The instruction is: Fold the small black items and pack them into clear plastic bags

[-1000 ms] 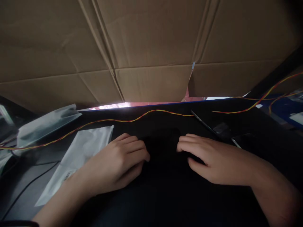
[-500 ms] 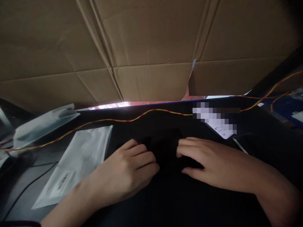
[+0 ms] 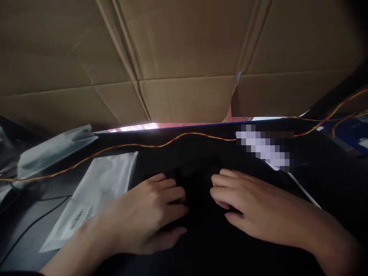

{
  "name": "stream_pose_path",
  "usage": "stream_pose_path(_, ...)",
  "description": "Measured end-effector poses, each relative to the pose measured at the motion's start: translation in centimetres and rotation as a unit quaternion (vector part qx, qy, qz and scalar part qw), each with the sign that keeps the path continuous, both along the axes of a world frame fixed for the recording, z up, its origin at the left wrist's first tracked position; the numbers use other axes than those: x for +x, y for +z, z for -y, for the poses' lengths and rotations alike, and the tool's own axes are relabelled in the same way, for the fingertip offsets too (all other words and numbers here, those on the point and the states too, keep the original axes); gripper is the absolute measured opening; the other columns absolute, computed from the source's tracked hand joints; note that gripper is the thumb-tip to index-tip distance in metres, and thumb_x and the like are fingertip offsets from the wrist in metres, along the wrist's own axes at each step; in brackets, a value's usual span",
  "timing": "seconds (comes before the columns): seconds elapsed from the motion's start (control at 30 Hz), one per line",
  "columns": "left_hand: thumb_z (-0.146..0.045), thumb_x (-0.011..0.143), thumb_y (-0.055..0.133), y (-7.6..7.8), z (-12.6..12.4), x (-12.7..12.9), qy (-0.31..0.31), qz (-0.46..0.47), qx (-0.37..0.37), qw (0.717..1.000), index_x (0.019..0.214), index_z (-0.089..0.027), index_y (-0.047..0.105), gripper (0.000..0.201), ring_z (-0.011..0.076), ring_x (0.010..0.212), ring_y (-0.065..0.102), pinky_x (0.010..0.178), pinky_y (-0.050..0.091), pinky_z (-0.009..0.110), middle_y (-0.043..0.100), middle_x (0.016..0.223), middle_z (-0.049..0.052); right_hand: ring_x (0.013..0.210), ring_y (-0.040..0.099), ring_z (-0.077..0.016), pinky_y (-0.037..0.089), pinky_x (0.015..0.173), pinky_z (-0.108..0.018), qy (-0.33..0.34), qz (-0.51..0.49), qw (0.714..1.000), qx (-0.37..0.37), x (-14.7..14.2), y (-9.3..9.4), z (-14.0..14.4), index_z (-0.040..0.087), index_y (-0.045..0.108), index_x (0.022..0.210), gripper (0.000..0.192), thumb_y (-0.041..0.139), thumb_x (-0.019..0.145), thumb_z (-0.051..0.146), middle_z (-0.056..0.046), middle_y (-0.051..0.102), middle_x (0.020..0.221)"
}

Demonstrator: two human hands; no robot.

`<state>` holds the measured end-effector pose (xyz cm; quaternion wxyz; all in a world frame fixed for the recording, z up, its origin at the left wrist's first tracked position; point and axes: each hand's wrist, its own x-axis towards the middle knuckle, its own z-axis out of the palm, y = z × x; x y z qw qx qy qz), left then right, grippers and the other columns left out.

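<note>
A black cloth-like item [image 3: 198, 172] lies on the dark table top in front of me, hard to make out in the dim light. My left hand [image 3: 152, 209] rests on its left side with fingers curled, thumb low. My right hand [image 3: 247, 201] lies on its right side, fingers bent over a fold of the black material. The two hands are a short gap apart, fingertips facing each other. Whether either hand truly pinches the material is hard to tell.
A large cardboard sheet [image 3: 184, 57] hangs over the far side. A red-yellow twisted wire [image 3: 161, 145] runs across the table. Two clear plastic bags [image 3: 94, 195] [image 3: 54, 147] lie at left, with a black cable [image 3: 31, 226]. A white-edged flat item [image 3: 301, 188] lies right.
Both hands have drawn slightly closer together on the black material; the right hand shifted left and the left thumb dropped lower. The view tilted a little.
</note>
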<state>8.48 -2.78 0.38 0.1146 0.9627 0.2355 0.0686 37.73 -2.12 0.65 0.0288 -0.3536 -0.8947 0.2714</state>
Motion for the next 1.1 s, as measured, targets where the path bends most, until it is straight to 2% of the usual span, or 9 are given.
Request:
stream_pose_path(0.1,-0.032,0.106,0.065,0.9,-0.2,-0.3,0.021,0.045,-0.006,0.999,0.122,-0.023,0.075,0.021,0.0251,0.096,0.068,0.085,0.049,0.041,0.076,0.11,0.005,0.101,0.067,-0.0234,0.054,0.083,-0.038,-0.043,-0.032,0.998,-0.019,0.5,1.3,-0.5,0.027,0.067,0.089,0.022,0.074,0.101,0.045,0.0,0.071,0.105)
stream_pose_path(0.2,-0.032,0.108,0.064,1.2,-0.5,-0.7,0.063,0.058,0.009,0.996,0.138,-0.026,0.071,0.031,0.0283,0.117,0.066,0.099,0.051,0.043,0.07,0.135,0.008,0.083,0.067,-0.0206,0.05,0.068,-0.035,-0.191,-0.041,0.979,0.057,1.0,1.5,-1.3,0.026,0.066,0.089,0.035,0.059,0.108,0.056,-0.002,0.072,0.098)
stream_pose_path(0.3,-0.036,0.108,0.065,0.3,-0.9,-0.9,0.097,0.013,0.011,0.995,0.145,-0.029,0.067,0.038,0.0319,0.124,0.065,0.103,0.053,0.049,0.066,0.145,0.01,0.067,0.065,-0.0214,0.042,0.055,-0.035,-0.301,0.036,0.95,0.081,1.2,0.2,-2.1,0.025,0.063,0.084,0.048,0.061,0.101,0.07,-0.003,0.072,0.085)
stream_pose_path(0.37,-0.037,0.106,0.067,-0.3,-1.2,-1.0,0.102,-0.011,-0.001,0.995,0.144,-0.03,0.068,0.038,0.0314,0.121,0.067,0.101,0.055,0.049,0.068,0.142,0.009,0.066,0.066,-0.0223,0.04,0.054,-0.034,-0.293,0.066,0.953,0.042,1.3,-0.7,-2.5,0.025,0.063,0.081,0.05,0.065,0.096,0.072,-0.003,0.072,0.081)
stream_pose_path(0.5,-0.036,0.108,0.065,-0.2,-1.5,-1.3,0.098,0.012,-0.021,0.995,0.142,-0.031,0.069,0.035,0.0272,0.116,0.068,0.099,0.056,0.044,0.069,0.137,0.008,0.072,0.067,-0.0202,0.043,0.059,-0.032,-0.241,0.017,0.97,-0.002,1.3,-1.3,-3.1,0.024,0.058,0.08,0.034,0.068,0.098,0.052,-0.002,0.071,0.085)
stream_pose_path(0.73,-0.034,0.111,0.055,1.1,-2.5,-3.0,0.188,0.052,0.078,0.978,0.124,-0.023,0.073,0.025,0.028,0.109,0.068,0.095,0.053,0.045,0.071,0.116,0.008,0.058,0.06,-0.0166,0.044,0.048,-0.028,-0.286,-0.075,0.947,-0.126,3.3,0.2,-3.8,0.027,0.046,0.085,0.028,0.065,0.097,0.044,0.006,0.054,0.071)
stream_pose_path(0.9,-0.031,0.111,0.05,1.1,-2.6,-2.6,0.216,0.074,0.044,0.973,0.116,-0.022,0.073,0.024,0.0254,0.107,0.071,0.092,0.055,0.04,0.075,0.113,0.007,0.062,0.058,-0.0168,0.042,0.051,-0.03,-0.285,-0.075,0.954,0.063,-0.6,3.1,-2.0,0.028,0.056,0.095,0.018,0.07,0.095,0.039,0.002,0.063,0.081)
stream_pose_path(0.97,-0.028,0.108,0.05,1.0,-2.5,-2.5,0.233,0.085,0.023,0.969,0.113,-0.023,0.072,0.023,0.0226,0.1,0.074,0.086,0.057,0.035,0.078,0.109,0.005,0.067,0.062,-0.0172,0.047,0.058,-0.031,-0.255,-0.112,0.957,0.077,-3.6,4.1,-1.3,0.028,0.059,0.096,0.019,0.073,0.095,0.041,0.001,0.067,0.086)
stream_pose_path(1.1,-0.024,0.104,0.048,0.8,-2.8,-2.8,0.292,0.092,0.028,0.952,0.113,-0.023,0.068,0.021,0.02,0.084,0.075,0.071,0.056,0.03,0.079,0.1,0.003,0.079,0.072,-0.0168,0.058,0.068,-0.031,-0.157,-0.247,0.942,-0.163,-7.3,3.8,-1.2,0.028,0.063,0.114,0.022,0.055,0.11,0.047,-0.002,0.074,0.103)
